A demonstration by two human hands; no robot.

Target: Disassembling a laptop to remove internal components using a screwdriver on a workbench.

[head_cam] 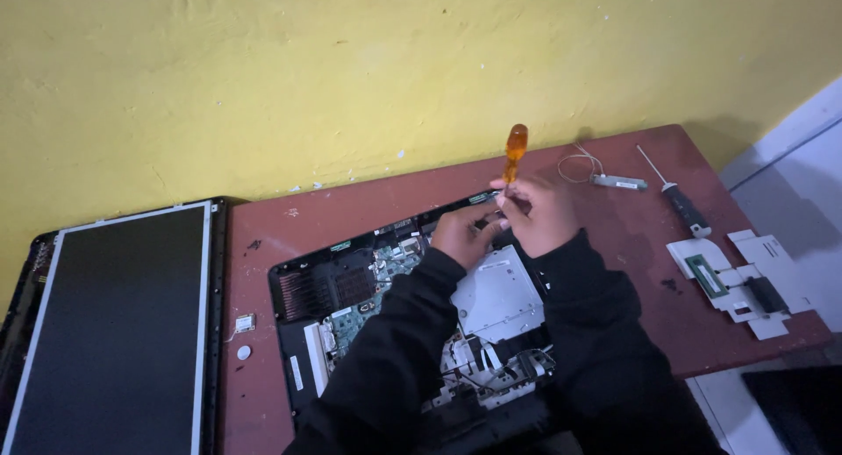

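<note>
Two hands are up at twelve o'clock over the opened black laptop base (351,284), and it's close work. The right hand (545,216) has its fingers clamped around the shaft of a screwdriver with a translucent amber handle (515,150), held upright, handle pointing up toward the yellow plaster wall (351,69); the tip is hidden behind the fingers, down at the far edge of the base. The left hand (465,233) sits just beside it at nine o'clock, touching it, fingers curled in together at the same spot; what they pinch, if anything, I cannot tell. Both black sleeves run down across the middle of the base. Under the wrists lies a flat silver metal drive (500,293), with green circuit board (360,319) showing at its eight o'clock. The base rests on a worn reddish-brown table (631,236). Out at three o'clock from the hands: a second screwdriver with a black handle and thin steel shaft (675,192) lying flat, and beyond it at four o'clock a white folded card piece with a small green module on it (745,284). At one o'clock, a thin white wire with a small grey bar (605,176). Far over at nine o'clock, a detached dark flat screen panel (114,332) lies off the table's edge, with a small square chip (245,323) and a white round disc (244,352) on the table near it.
</note>
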